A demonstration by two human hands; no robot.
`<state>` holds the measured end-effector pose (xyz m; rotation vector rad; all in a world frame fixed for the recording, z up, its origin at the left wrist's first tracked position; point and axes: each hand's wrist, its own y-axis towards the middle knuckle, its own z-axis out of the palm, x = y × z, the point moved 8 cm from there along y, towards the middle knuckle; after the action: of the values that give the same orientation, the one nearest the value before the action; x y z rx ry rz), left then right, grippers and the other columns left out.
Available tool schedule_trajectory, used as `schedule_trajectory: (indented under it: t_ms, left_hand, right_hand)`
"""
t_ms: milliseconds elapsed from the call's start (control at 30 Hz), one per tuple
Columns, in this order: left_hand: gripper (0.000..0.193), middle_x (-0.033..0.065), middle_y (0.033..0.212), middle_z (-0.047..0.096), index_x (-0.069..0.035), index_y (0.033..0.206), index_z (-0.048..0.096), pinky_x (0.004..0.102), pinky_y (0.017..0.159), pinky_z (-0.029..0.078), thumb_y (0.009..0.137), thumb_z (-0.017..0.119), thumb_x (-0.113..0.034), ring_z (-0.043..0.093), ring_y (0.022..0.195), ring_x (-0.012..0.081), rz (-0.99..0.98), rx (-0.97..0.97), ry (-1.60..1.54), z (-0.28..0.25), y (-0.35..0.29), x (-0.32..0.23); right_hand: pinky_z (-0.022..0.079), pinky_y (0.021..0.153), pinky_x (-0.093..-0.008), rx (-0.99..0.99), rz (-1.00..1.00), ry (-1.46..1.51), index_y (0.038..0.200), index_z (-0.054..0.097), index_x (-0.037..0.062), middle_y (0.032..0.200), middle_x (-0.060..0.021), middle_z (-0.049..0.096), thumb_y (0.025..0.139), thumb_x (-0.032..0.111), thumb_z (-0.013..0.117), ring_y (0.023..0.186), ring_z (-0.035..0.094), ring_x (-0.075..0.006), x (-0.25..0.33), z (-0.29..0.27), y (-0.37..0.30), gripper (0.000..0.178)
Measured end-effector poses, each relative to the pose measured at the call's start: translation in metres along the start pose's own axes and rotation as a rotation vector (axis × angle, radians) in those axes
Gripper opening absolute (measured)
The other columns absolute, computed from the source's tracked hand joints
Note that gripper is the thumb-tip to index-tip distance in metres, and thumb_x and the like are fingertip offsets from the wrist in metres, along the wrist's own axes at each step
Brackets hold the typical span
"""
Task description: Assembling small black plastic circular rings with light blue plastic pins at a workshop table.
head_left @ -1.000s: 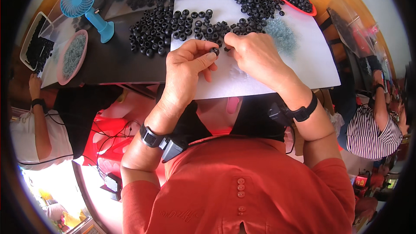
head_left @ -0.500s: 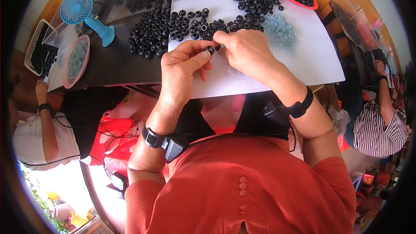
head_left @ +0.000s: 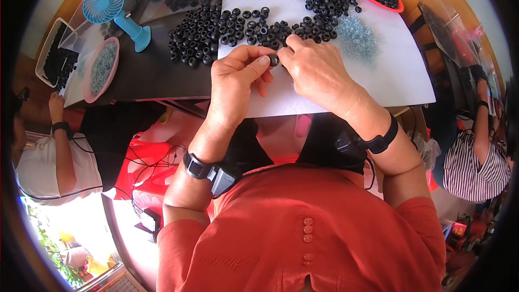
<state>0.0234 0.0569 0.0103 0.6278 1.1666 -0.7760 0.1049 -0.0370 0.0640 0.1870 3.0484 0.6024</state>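
Between the thumb and forefinger of my left hand (head_left: 236, 75) is a small black ring-shaped part (head_left: 274, 61), its hole turned partly toward the right. My right hand (head_left: 319, 70) is pinched closed right beside it, its fingertips at the part's right side. Whatever those fingers hold is hidden behind them. Just beyond both hands, loose black ring-shaped parts (head_left: 275, 33) lie on a white sheet (head_left: 394, 75). To the right of them is a heap of small clear bluish pieces (head_left: 357, 38).
More black parts (head_left: 194, 35) cover the dark tabletop to the left. A blue fan (head_left: 132, 32) and a pink dish (head_left: 114, 70) of clear pieces stand farther left. At the back right is a red tray (head_left: 397, 5) of black parts. Other people sit on both sides.
My right fingertips have come closer to the ring-shaped part in my left hand. A small dark piece seen by them earlier is now hidden. The whole view has shifted slightly.
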Motion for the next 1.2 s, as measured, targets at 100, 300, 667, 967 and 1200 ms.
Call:
schedule_trajectory:
  t_ms: [100, 300, 667, 967, 1200]
  left_hand:
    - [0.016, 0.0051, 0.078, 0.067, 0.004, 0.109, 0.070, 0.0221, 0.052, 0.046, 0.095, 0.064, -0.001, 0.057, 0.061, 0.0083, 0.008, -0.017, 0.100, 0.001, -0.001, 0.001]
    - [0.020, 0.0074, 0.086, 0.069, 0.005, 0.111, 0.069, 0.0217, 0.055, 0.047, 0.091, 0.069, 0.001, 0.061, 0.068, 0.0091, 0.039, -0.023, 0.131, 0.007, -0.002, -0.001]
    - [0.017, 0.0060, 0.080, 0.069, 0.004, 0.099, 0.070, 0.0227, 0.054, 0.045, 0.084, 0.076, 0.001, 0.059, 0.063, 0.0096, 0.014, -0.064, 0.227, 0.006, -0.007, -0.006]
    - [0.014, 0.0058, 0.079, 0.068, 0.004, 0.098, 0.070, 0.0226, 0.052, 0.046, 0.085, 0.075, 0.001, 0.059, 0.062, 0.0089, -0.007, -0.028, 0.047, 0.004, -0.005, -0.004]
    - [0.014, 0.0075, 0.077, 0.068, 0.004, 0.098, 0.068, 0.0244, 0.054, 0.048, 0.085, 0.074, 0.001, 0.061, 0.061, 0.0122, 0.001, -0.077, -0.059, -0.003, -0.004, -0.003]
  right_hand:
    - [0.056, 0.063, -0.0440, -0.022, -0.001, 0.025, 0.083, 0.068, 0.0021, 0.085, -0.0133, 0.066, 0.079, 0.006, 0.064, 0.074, 0.070, -0.0312, -0.001, 0.000, 0.000, 0.007]
    - [0.056, 0.065, -0.0434, -0.038, 0.087, 0.059, 0.084, 0.069, 0.0009, 0.085, -0.0155, 0.069, 0.077, 0.007, 0.065, 0.077, 0.070, -0.0320, -0.003, 0.004, 0.001, 0.010]
    - [0.054, 0.062, -0.0424, -0.155, 0.116, 0.162, 0.089, 0.066, 0.0045, 0.087, -0.0108, 0.067, 0.077, 0.005, 0.067, 0.075, 0.069, -0.0310, -0.011, -0.010, -0.010, 0.012]
    - [0.051, 0.058, -0.0412, -0.346, 0.024, 0.444, 0.086, 0.062, 0.0070, 0.083, -0.0066, 0.063, 0.076, -0.004, 0.066, 0.071, 0.066, -0.0295, -0.005, -0.017, -0.015, 0.015]
    - [0.051, 0.066, -0.0398, -0.287, 0.024, 0.127, 0.083, 0.065, 0.0061, 0.084, -0.0074, 0.060, 0.077, 0.005, 0.066, 0.079, 0.064, -0.0275, -0.002, -0.009, -0.014, 0.006]
